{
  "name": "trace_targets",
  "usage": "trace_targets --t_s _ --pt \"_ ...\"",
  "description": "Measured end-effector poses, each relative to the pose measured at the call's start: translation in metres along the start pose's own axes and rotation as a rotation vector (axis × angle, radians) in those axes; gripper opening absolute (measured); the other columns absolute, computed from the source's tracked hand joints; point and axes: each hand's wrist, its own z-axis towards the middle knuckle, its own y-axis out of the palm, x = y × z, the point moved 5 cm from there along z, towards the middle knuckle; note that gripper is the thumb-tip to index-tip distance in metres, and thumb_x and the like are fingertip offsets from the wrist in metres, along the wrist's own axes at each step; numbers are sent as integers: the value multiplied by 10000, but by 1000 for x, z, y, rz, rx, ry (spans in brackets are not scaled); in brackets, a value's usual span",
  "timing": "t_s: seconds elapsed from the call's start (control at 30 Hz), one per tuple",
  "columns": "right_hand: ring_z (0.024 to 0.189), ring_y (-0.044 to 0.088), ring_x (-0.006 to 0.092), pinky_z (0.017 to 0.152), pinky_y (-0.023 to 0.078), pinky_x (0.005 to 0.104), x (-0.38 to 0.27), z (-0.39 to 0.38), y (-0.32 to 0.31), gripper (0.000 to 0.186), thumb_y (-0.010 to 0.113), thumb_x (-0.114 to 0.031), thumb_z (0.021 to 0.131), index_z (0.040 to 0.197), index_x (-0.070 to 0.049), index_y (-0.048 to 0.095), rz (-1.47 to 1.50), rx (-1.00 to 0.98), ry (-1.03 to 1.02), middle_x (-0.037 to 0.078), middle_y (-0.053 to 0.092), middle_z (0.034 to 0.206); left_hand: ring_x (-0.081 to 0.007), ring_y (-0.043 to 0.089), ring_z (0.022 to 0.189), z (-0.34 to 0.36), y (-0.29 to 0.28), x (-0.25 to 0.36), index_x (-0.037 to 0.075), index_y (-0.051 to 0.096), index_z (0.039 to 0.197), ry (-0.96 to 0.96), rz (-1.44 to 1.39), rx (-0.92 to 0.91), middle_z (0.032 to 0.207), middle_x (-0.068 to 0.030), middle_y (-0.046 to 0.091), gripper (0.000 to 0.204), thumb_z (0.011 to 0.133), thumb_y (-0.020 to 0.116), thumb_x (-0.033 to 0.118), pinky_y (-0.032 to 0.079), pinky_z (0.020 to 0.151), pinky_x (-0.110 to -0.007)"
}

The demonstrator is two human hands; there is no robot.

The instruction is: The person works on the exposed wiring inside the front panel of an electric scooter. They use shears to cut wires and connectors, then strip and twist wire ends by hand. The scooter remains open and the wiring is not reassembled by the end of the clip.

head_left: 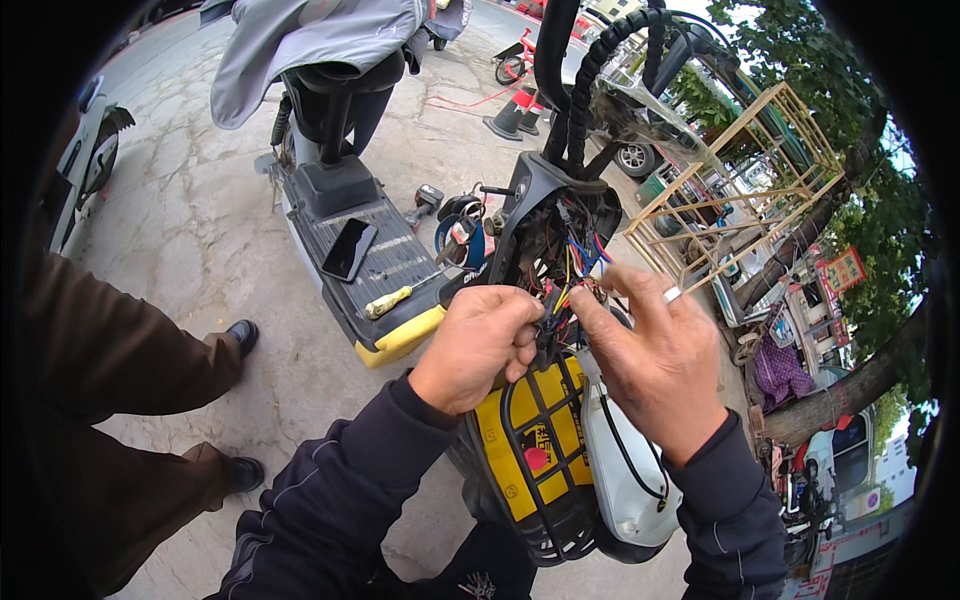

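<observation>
My left hand [475,345] is closed, its thumb and forefinger pinching dark wires at the open front column [515,215] of an electric scooter. My right hand [650,365], with a ring on it, has curled fingertips on the red, yellow and blue wires [570,270] just right of my left hand. Below them are a yellow and black front basket [530,420] and a white panel [625,480] with a black cable. On the footboard [350,210] lie a black phone [349,249] and a yellow-handled screwdriver [388,302], with a power tool [425,205] beside them.
A person in brown trousers [150,370] stands at my left, near another vehicle [85,160]. A grey cover [300,40] drapes the seat. Traffic cones [515,115] stand behind. At right are a wooden frame [740,190], a tree trunk [840,395] and parked vehicles [830,470].
</observation>
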Motion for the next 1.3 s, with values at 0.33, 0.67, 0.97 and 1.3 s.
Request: trace_targets --t_s 0.33,0.67,0.97,1.3 --pt "1390 495 351 1134 405 482 27 22 23 302 767 -106 710 1002 -87 690 168 -60 -101 144 548 1449 -50 437 468 12 13 7 50 638 846 150 254 -8 617 28 529 250 1042 604 202 328 432 -215" --pt "1401 472 406 1138 406 502 29 38 36 221 761 -21 728 910 -62 642 299 -196 -184 167 498 1515 -46 414 437 14 -10 1 32 665 831 -75 236 78 577 12 527 256 1015 632 206 274 422 -209" --pt "1385 486 391 1132 425 489 31 41 29 271 814 -15 716 929 -72 656 261 -103 -201 149 518 1493 -113 521 516 5 -23 0 -63 726 724 30 635 112 579 -88 626 291 874 629 168 453 533 -309" --pt "1351 530 366 1107 440 483 32 22 31 238 787 -80 758 964 -97 670 229 -1 -144 137 550 1432 -162 651 705 -19 10 33 -50 706 1042 971 1094 131 1093 -134 678 185 873 634 -69 525 665 -273"
